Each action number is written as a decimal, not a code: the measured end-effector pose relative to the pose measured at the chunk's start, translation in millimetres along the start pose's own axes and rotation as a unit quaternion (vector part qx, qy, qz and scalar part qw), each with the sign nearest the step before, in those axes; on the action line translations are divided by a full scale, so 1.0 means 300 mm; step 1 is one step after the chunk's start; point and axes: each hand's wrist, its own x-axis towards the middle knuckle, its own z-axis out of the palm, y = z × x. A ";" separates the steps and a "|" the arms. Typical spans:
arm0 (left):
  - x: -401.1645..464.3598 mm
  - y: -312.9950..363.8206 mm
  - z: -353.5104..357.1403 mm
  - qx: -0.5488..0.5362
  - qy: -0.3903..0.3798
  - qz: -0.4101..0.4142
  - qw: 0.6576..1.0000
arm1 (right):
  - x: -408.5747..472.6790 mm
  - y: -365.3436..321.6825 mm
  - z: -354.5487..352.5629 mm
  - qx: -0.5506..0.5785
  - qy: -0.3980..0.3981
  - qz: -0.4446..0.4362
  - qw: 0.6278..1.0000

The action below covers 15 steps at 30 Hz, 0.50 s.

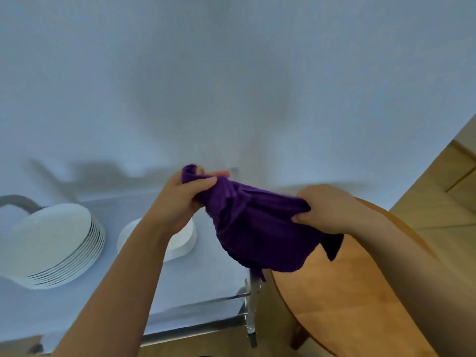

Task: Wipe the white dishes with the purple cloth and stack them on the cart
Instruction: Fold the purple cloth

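The left hand (180,199) has its fingers and thumb curled round one bunched end of the cloth (255,228), a twist of purple poking out above the fist. The right hand (327,210) pinches the opposite edge, thumb below and fingers folded over the top. Between the two the cloth hangs in a loose sag (it is held in the air, touching neither surface), with a dark corner trailing down under the right wrist.

Under the left forearm lies the cart (195,282), its top pale and its metal rails and one leg showing at the near right corner. A small stack of dishes (180,243) sits on it, partly hidden by the left wrist. Farther left on the same top stands a taller stack of plates (56,243), tilted in this wide view, their rims showing in layers. A grey curved handle (18,200) rises behind that stack.

Under the right forearm is a round wooden table (342,300), just beside the cart. Beyond everything is a plain pale wall (231,73), with a strip of wooden floor (443,199) at the right.
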 end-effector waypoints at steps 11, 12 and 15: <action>0.022 -0.028 0.025 0.495 -0.165 -0.047 0.852 | 0.010 -0.013 -0.039 0.354 0.196 0.033 0.914; 0.028 -0.038 0.044 0.583 -0.144 0.006 0.799 | 0.013 -0.012 -0.051 0.342 0.207 0.037 0.916; 0.031 -0.054 0.032 0.620 -0.031 0.114 0.776 | -0.001 0.025 -0.069 0.297 0.201 0.057 0.932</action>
